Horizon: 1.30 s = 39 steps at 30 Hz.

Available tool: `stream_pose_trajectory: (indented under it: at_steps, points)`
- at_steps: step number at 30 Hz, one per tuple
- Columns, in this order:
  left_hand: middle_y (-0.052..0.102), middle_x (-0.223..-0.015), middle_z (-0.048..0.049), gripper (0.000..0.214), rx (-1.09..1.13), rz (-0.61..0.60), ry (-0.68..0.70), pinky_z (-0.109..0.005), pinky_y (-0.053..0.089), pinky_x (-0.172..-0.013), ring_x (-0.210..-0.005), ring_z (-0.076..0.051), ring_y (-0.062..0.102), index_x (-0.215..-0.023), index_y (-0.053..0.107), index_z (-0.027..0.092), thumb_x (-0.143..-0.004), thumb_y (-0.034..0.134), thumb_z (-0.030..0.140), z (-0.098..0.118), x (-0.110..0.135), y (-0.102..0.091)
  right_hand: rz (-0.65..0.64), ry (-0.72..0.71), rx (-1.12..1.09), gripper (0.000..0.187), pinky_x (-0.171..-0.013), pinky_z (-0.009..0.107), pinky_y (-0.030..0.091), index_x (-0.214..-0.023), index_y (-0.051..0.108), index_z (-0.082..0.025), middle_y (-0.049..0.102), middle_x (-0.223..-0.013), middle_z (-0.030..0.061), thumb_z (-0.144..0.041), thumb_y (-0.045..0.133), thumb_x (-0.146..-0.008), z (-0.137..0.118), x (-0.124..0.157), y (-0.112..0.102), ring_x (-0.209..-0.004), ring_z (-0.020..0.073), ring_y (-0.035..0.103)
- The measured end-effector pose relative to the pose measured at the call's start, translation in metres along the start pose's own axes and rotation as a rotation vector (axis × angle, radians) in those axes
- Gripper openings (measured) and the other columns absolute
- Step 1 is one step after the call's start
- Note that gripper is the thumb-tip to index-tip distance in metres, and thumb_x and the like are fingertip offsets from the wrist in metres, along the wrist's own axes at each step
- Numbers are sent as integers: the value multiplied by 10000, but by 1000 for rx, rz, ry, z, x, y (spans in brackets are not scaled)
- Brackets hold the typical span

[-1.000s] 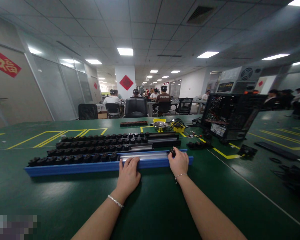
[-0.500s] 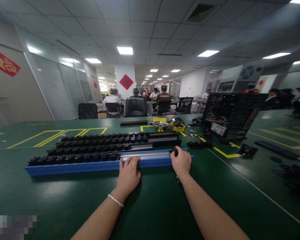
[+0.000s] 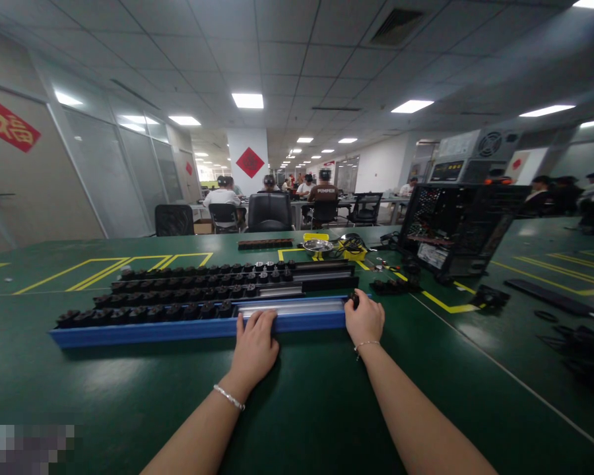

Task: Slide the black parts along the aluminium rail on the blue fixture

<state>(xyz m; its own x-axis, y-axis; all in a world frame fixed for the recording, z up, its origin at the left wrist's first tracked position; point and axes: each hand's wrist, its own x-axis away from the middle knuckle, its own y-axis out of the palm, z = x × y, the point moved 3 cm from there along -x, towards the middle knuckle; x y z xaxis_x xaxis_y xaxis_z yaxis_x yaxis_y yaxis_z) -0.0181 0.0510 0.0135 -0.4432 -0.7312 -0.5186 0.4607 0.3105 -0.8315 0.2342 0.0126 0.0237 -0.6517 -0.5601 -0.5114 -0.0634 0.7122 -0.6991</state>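
A long blue track rail with a silver inner channel lies across the table in front of me. Black round-topped modules line its left part, while the channel at right is exposed. My left hand curls its fingers over the rail near the middle, gripping its front edge. At the right end, my right hand pinches a small black module between thumb and fingers. That module's lower part is hidden, so I cannot tell whether it sits in the channel.
Behind the blue rail lie several black rails with similar modules. Farther back are a metal bowl, a yellow tray with cables, and an opened computer case. A black fan and loose black parts lie at right.
My right hand has shifted slightly to the right along the rail with the small black module. My left hand has stayed in place.
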Motion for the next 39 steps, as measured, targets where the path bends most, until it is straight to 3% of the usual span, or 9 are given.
stream_pose_trajectory:
  at_steps: [17,39]
  points:
    - [576,-1246,-53,500,-5,-5,-3,-539,109,-1124,-1228,-218,426,-1232,466,241,-744,444,137,0,0,0,17,29,14,409,-912,344,330,-1155,591,-115,649,-1020,138,-247,403,-817,10,-7,-6,-973,231,548]
    - [568,-1256,-43,505,16,5,6,-545,89,-1125,-1234,-216,417,-1237,460,237,-744,432,131,-1,0,2,41,175,-87,449,-857,338,381,-1223,542,-96,617,-1064,158,-234,348,-842,31,-17,-13,-1055,262,493]
